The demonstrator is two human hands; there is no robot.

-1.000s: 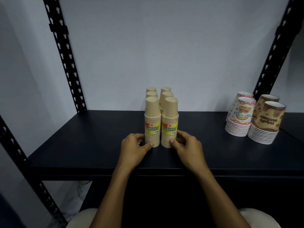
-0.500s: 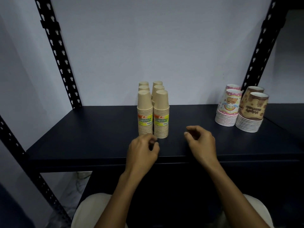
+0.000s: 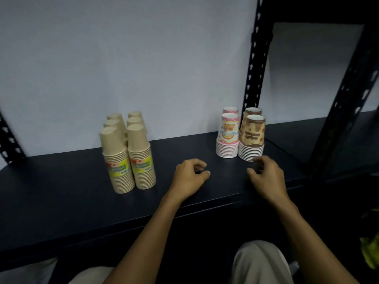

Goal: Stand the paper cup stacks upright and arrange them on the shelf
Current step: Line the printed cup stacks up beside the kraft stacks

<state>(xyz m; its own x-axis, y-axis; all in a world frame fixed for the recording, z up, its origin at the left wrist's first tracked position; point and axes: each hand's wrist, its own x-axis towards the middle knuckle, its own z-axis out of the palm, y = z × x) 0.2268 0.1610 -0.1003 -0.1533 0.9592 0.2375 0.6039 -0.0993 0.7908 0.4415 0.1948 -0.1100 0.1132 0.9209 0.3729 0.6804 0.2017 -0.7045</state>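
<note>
Several tan paper cup stacks [image 3: 128, 152] stand upside down in two tight rows on the dark shelf [image 3: 61, 201], the front two with yellow labels. To the right stand pink printed cup stacks [image 3: 228, 135] and brown printed cup stacks [image 3: 252, 137], also upright, rims down. My left hand [image 3: 189, 176] hovers over the shelf between the tan and pink groups, fingers loosely curled, holding nothing. My right hand [image 3: 265, 177] hovers just in front of the brown stacks, fingers loosely curled, empty, not touching them.
Black perforated uprights stand at the back right [image 3: 255, 64] and front right [image 3: 344, 103]. A white wall lies behind the shelf. A neighbouring shelf section [image 3: 307, 136] continues to the right. My knees [image 3: 260, 261] show below the shelf edge.
Both hands let go of the front tan stacks and moved right along the shelf. My view turned right too, so the tan stacks now sit at the left.
</note>
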